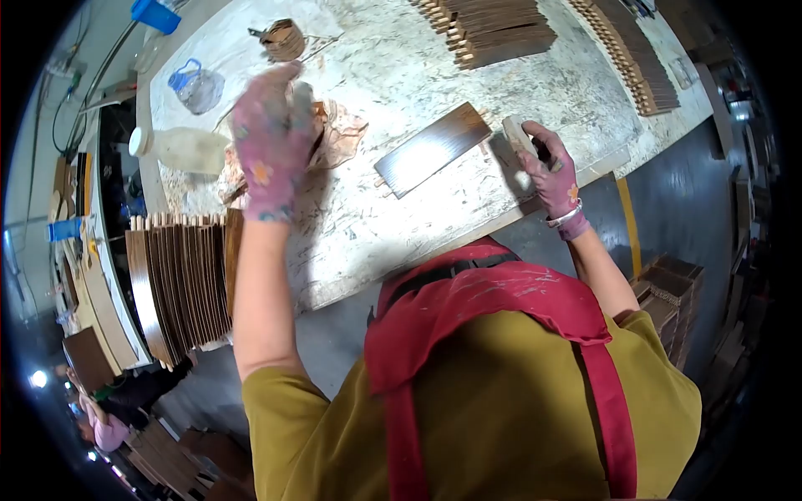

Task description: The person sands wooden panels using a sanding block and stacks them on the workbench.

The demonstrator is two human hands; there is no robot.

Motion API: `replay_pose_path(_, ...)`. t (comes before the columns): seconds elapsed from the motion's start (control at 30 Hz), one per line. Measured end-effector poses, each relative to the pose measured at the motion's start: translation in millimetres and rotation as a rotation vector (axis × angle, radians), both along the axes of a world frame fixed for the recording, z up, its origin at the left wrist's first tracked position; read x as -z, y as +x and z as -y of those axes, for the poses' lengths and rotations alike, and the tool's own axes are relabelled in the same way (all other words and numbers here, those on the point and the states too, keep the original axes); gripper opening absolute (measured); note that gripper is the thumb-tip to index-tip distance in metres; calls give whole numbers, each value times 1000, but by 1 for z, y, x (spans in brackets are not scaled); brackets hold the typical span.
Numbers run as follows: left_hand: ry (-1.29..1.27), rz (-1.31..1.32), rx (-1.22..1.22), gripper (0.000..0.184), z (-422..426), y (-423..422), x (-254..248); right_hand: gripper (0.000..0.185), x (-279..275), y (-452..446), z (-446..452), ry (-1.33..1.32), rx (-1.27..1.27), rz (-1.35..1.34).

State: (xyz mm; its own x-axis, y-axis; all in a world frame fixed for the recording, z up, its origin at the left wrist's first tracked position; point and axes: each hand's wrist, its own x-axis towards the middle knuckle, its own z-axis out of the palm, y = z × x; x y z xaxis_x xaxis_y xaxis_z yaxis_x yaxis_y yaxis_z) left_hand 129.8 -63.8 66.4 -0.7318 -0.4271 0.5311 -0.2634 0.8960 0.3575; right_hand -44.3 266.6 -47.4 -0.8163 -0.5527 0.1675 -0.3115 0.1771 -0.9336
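Note:
My left hand (271, 146), in a stained purple glove with a flower print, is raised over a crumpled, brown-stained cloth (341, 135). Its fingers are stretched out and slightly blurred, and I see nothing held in them. A pale, flat-sided block (518, 136), perhaps a sanding block, is gripped on edge in my gloved right hand (551, 167). Between the hands a dark brown, glossy wooden board (434, 150) lies at a slant on the worktable, bright light reflecting off it. Small pale pegs stick out at its ends.
Stacked brown boards with pegs stand at the table's left edge (180, 280); more stacks (505, 33) lie along the back. A brown cup-like container (282, 40), a clear jug (199, 88) and a white-capped bottle (188, 150) stand at left. Another person (109, 426) is at lower left.

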Motion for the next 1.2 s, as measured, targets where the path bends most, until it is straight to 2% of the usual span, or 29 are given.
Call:
replay_pose_path(0.03,-188,-20,121,32,-15,0,18,47,4,-3,-3,-42,11,116)
replay_pose_path(0.07,36,99,156,37,-51,-7,15,48,4,-6,-4,-87,18,230)
replay_pose_path(0.1,107,157,264,54,-71,-12,41,49,2,-8,-3,-105,7,234)
replay_pose_path(0.13,120,420,248,74,-98,-20,38,50,-1,-7,1,-125,-4,238)
replay_pose_path(0.17,10,450,245,85,-111,-25,56,51,-2,-6,5,-145,-15,246)
replay_pose_path(0.2,-11,385,233,84,-115,-28,86,51,-4,-7,7,-124,-36,231)
replay_pose_path(0.23,75,439,224,85,-113,-32,91,51,-9,-6,8,-124,-48,243)
replay_pose_path(0.33,360,641,256,82,-98,-46,78,52,-17,-11,5,-90,-80,242)
replay_pose_path(0.37,564,564,339,70,-90,-41,72,53,-19,-11,1,-109,-78,292)
replay_pose_path(0.43,915,863,345,60,-71,-47,39,54,-26,-13,-4,-149,-78,391)
replay_pose_path(0.47,758,1091,243,52,-65,-56,12,56,-21,-18,-9,-110,-73,370)
replay_pose_path(0.5,861,932,259,48,-49,-54,26,55,-19,-19,-12,-103,-75,397)
replay_pose_path(0.57,613,784,130,45,-38,-55,44,53,-18,-24,-13,-89,-81,444)
replay_pose_path(0.6,591,739,135,50,-41,-56,48,52,-21,-26,-11,-68,-89,471)
replay_pose_path(0.63,384,685,148,54,-49,-48,63,51,-25,-26,-8,-45,-94,499)
replay_pose_path(0.7,160,650,109,66,-64,-40,83,50,-32,-24,-2,3,-100,557)
replay_pose_path(0.73,182,567,108,71,-68,-37,92,48,-34,-23,3,-36,-92,624)
replay_pose_path(0.83,167,555,97,71,-91,-21,91,47,-31,-34,19,81,-185,438)
replay_pose_path(0.97,171,484,121,68,-118,-5,95,46,-19,-44,47,134,-256,436)
replay_pose_path(1.0,165,448,123,67,-120,-3,98,46,-11,-47,50,162,-308,330)
replay_pose_path(1.07,150,377,124,66,-121,0,105,46,-4,-49,59,225,-341,291)
replay_pose_path(1.2,187,405,106,64,-122,2,104,47,-9,-38,65,267,-315,233)
